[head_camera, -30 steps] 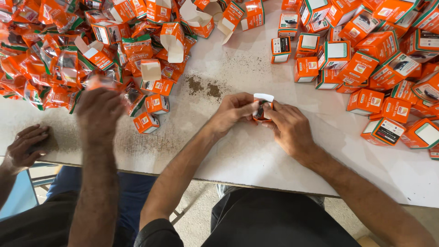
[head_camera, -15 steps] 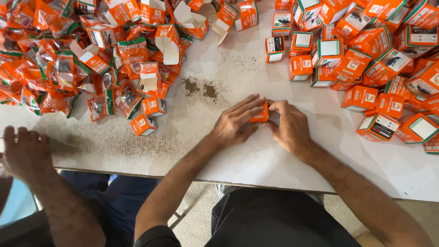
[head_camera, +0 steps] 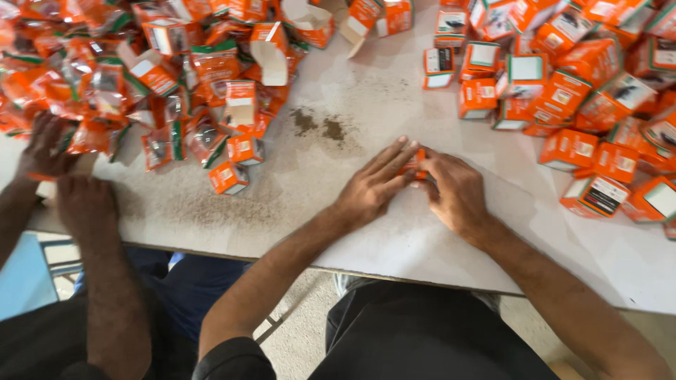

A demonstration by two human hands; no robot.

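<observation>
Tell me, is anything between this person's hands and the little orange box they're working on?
Nothing visible. The left hand and right hand both press directly on the small orange box, which sits between them on the white table.

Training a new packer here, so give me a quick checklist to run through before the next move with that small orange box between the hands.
1. Small orange box held by both hands: ok, left hand and right hand cover it.
2. Box flaps shut: cannot tell, fingers hide them.
3. Table bare under the hands: ok.
4. Pile of closed boxes apart from the right hand: ok.
5. Co-worker's hands apart from ours: ok, far left.
</observation>
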